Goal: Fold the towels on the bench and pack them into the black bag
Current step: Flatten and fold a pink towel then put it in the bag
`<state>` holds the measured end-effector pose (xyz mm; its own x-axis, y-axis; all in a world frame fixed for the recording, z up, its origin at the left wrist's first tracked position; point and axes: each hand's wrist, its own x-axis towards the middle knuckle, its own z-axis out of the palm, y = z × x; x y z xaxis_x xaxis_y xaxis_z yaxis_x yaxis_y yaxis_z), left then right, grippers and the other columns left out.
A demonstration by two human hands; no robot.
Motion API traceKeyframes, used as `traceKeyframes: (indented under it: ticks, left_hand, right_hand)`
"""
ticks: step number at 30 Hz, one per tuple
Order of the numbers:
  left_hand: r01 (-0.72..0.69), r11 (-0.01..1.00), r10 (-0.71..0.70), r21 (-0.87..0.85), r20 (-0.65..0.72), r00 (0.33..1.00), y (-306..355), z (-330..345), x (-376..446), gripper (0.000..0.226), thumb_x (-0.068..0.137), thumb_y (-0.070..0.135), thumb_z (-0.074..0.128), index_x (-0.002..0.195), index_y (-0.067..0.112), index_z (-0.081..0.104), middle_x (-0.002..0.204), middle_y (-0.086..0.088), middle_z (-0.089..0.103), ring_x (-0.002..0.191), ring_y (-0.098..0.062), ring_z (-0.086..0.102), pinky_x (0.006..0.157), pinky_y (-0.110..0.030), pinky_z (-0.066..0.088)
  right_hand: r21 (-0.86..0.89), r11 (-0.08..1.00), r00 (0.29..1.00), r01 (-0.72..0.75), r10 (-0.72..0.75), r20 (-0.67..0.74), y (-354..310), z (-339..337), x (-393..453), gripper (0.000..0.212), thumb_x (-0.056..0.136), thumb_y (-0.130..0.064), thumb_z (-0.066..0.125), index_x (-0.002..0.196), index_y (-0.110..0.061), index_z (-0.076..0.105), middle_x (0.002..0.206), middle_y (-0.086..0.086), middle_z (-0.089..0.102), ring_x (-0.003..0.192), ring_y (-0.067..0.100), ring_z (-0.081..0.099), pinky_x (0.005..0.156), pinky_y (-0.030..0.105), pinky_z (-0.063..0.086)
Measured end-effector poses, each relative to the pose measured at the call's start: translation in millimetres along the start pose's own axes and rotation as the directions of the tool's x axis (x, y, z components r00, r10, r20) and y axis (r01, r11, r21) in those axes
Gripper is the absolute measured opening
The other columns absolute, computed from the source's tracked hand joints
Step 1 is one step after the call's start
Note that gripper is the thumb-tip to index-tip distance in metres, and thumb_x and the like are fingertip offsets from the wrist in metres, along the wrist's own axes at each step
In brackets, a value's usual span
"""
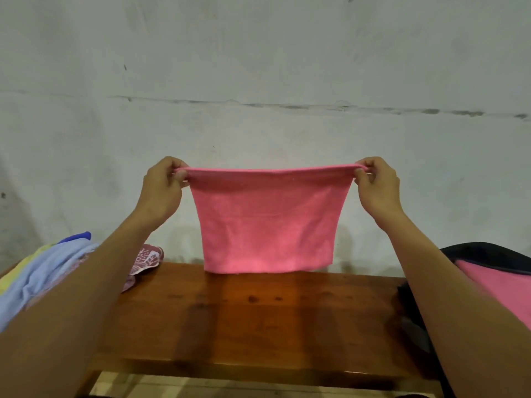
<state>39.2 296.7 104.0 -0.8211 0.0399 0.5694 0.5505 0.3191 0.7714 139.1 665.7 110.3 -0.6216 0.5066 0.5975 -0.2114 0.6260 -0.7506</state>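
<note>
Both hands are raised in front of the wall with forearms extended forward: the left hand [163, 186] pinches the upper left corner of the pink towel [267, 222] between thumb and curled fingers, and the right hand [377, 185] pinches the upper right corner in the same manner. Held this way, the towel's top edge is pulled taut and level between the two hands, and the cloth hangs as a doubled panel with its lower edge just above the far edge of the wooden bench [244, 314]. On the bench's left end lies a loose pile of towels [43, 271], light blue and yellow on top, with a maroon leaf-patterned cloth [148, 259] at its right side. At the right end sits the black bag [488, 254], open, with a folded pink towel [500, 285] inside it; the right forearm partly covers the bag.
</note>
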Motion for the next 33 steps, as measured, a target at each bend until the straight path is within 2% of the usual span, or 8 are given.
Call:
traceKeyframes:
  ticks: [7,10,12,17,23,27,29,33]
  left_hand:
    - [0.048,0.991,-0.062,0.125,0.113,0.992,-31,-3,-53,0.013,0.099,0.001,0.048,0.094,0.008,0.058,0.086,-0.001,0.061,0.072,-0.007,0.053,0.061,-0.01,0.04]
    - [0.106,0.994,-0.112,0.037,0.331,0.937,-51,-12,-85,0.018,0.097,0.0,0.051,0.089,0.011,0.063,0.082,0.002,0.066,0.071,-0.006,0.058,0.061,-0.009,0.045]
    - [0.159,0.987,-0.143,0.022,0.568,0.81,-72,-18,-108,0.016,0.095,0.0,0.055,0.089,0.011,0.065,0.083,0.005,0.069,0.08,-0.01,0.061,0.069,-0.019,0.047]
    - [0.402,0.912,-0.306,0.08,0.787,0.537,-107,-23,-154,0.008,0.093,0.009,0.063,0.093,0.01,0.071,0.087,-0.004,0.071,0.083,-0.013,0.063,0.072,-0.023,0.047]
    - [0.5,0.858,-0.375,0.115,0.805,0.459,-124,-36,-179,0.014,0.096,0.003,0.057,0.088,0.005,0.069,0.079,-0.002,0.065,0.073,-0.011,0.054,0.063,-0.02,0.04]
    - [0.357,0.931,-0.323,0.068,0.604,0.729,-128,-19,-184,0.022,0.099,0.008,0.052,0.084,0.016,0.065,0.074,-0.001,0.061,0.069,-0.008,0.053,0.058,-0.018,0.039]
    - [0.267,0.962,-0.262,0.054,0.444,0.856,-126,-4,-181,0.022,0.099,0.005,0.048,0.086,0.015,0.062,0.077,-0.002,0.061,0.07,-0.003,0.054,0.059,-0.015,0.038]
    - [0.218,0.974,-0.227,0.065,0.267,0.937,-137,20,-176,0.018,0.101,0.007,0.043,0.096,0.017,0.057,0.085,0.002,0.06,0.078,-0.007,0.056,0.062,-0.016,0.039]
  right_hand:
    - [-0.1,0.984,0.879,-0.15,0.179,0.441,32,-19,-50,0.009,0.099,-0.016,0.057,0.099,-0.014,0.066,0.097,-0.003,0.07,0.093,0.011,0.065,0.081,0.022,0.049]
    - [-0.133,0.975,0.601,-0.178,0.215,0.77,48,-35,-69,0.008,0.097,-0.013,0.061,0.098,-0.01,0.069,0.092,-0.001,0.073,0.088,0.013,0.069,0.084,0.026,0.053]
    - [-0.214,0.957,0.387,-0.197,0.276,0.88,61,-38,-84,0.009,0.097,-0.013,0.062,0.1,-0.008,0.069,0.09,0.003,0.073,0.085,0.011,0.066,0.081,0.023,0.05]
    - [-0.42,0.891,0.031,-0.17,0.431,0.902,85,-31,-119,0.013,0.097,-0.019,0.062,0.104,-0.011,0.069,0.094,-0.001,0.071,0.091,0.012,0.065,0.086,0.024,0.05]
    - [-0.543,0.813,-0.082,-0.21,0.539,0.838,103,-26,-140,0.027,0.09,-0.023,0.07,0.114,-0.012,0.07,0.113,0.002,0.072,0.109,0.019,0.066,0.102,0.036,0.051]
    - [-0.496,0.865,0.011,-0.081,0.498,0.867,102,-18,-140,0.017,0.095,-0.023,0.065,0.107,-0.017,0.075,0.102,-0.006,0.074,0.099,0.011,0.068,0.097,0.03,0.052]
    - [-0.432,0.901,0.218,0.036,0.415,0.883,108,-9,-140,0.017,0.099,-0.024,0.059,0.094,-0.016,0.073,0.092,-0.002,0.071,0.09,0.017,0.066,0.087,0.032,0.053]
    - [-0.323,0.945,0.62,-0.038,0.276,0.734,130,16,-157,0.018,0.103,-0.024,0.05,0.089,-0.022,0.061,0.089,-0.006,0.066,0.082,0.003,0.061,0.073,0.029,0.049]
